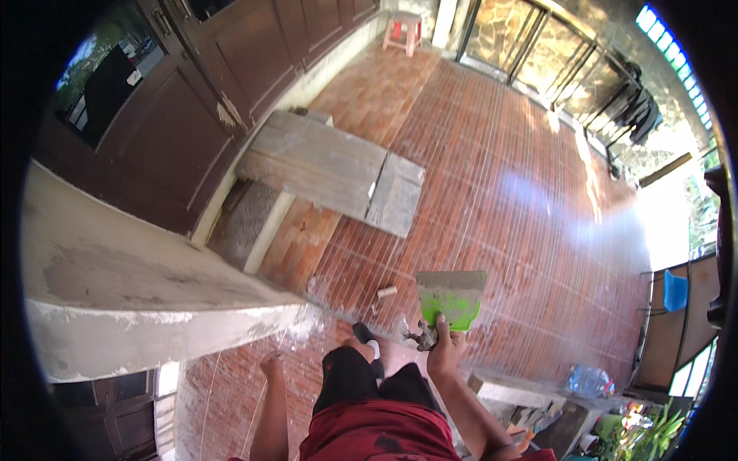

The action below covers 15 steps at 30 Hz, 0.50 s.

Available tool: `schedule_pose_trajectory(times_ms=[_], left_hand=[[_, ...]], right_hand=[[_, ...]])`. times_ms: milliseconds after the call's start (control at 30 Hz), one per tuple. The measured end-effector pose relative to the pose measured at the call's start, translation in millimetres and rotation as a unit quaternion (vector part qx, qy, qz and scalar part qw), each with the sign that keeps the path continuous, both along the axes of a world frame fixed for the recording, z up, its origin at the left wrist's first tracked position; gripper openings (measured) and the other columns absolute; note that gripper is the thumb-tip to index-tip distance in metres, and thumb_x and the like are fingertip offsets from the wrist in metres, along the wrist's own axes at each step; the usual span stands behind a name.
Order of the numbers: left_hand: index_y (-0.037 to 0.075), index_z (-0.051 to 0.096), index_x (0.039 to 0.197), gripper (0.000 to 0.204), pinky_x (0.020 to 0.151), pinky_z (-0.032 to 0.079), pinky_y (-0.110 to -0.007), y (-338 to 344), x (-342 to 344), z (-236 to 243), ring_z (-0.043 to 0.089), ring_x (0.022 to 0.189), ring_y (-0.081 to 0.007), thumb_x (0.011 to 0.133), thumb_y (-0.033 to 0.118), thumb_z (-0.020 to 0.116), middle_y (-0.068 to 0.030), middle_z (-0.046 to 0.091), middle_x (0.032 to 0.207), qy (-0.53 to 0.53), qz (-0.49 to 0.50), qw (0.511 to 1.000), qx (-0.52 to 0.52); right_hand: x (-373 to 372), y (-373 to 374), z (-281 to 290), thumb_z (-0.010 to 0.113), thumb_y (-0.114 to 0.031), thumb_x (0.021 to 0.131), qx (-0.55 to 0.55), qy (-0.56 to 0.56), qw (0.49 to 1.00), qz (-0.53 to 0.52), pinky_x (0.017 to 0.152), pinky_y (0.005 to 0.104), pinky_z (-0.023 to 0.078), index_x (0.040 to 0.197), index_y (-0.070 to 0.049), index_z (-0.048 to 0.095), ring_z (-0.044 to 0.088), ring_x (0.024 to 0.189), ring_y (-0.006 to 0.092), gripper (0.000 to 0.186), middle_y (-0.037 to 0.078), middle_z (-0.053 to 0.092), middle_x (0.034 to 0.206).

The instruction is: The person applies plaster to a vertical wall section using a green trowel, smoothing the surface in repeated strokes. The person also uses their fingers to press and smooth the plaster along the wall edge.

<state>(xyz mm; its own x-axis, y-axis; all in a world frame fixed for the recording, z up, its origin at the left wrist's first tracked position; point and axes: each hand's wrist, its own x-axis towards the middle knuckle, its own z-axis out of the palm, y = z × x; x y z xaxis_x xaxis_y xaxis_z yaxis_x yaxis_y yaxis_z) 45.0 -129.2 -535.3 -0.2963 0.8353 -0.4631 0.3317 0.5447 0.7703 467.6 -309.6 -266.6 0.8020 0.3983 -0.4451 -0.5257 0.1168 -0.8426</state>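
My right hand [446, 346] grips a wide, flat green plastic tool [455, 301], its face smeared with grey plaster, at lower centre. A crumpled, grey-crusted lump [419, 336] is at that hand, just left of the tool's lower edge; I cannot tell what it is. My left hand [272, 364] hangs at the lower left with fingers curled and nothing visible in them, near a plastered pillar ledge [169, 338]. A small pale block [387, 292] lies on the tiled floor left of the tool.
Grey boards [315, 169] span a step by brown doors [173, 161]. A red stool [402, 34] stands at the back. Glass-and-metal frames [530, 54] line the right wall. A blue chair [674, 288], water bottle [590, 381], low ledge [515, 397] and plants [646, 434] are at right.
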Motion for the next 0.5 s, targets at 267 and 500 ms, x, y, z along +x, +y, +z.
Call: schedule_pose_trajectory(times_ms=[267, 500], left_hand=[[-0.001, 0.072, 0.089, 0.039, 0.048, 0.047, -0.030, 101, 181, 30, 0.065, 0.061, -0.0181, 0.084, 0.038, 0.075, -0.0073, 0.068, 0.075, -0.069, -0.038, 0.997, 0.003], [0.002, 0.068, 0.097, 0.026, 0.072, 0.048, -0.029, 98, 359, 246, 0.063, 0.081, -0.0120, 0.098, 0.025, 0.055, -0.0043, 0.068, 0.089, -0.307, -0.188, 0.917, 0.173]], right_hand=[[90, 87, 23, 0.055, -0.023, 0.101, 0.073, -0.053, 0.996, 0.012, 0.042, 0.0274, 0.047, 0.106, -0.004, 0.059, 0.060, 0.057, 0.0136, 0.020, 0.008, 0.064, 0.081], [130, 136, 51, 0.055, -0.019, 0.102, 0.162, -0.058, 0.966, 0.192, 0.074, 0.0279, 0.047, 0.115, -0.001, 0.063, 0.059, 0.086, 0.0097, 0.024, 0.002, 0.065, 0.103]])
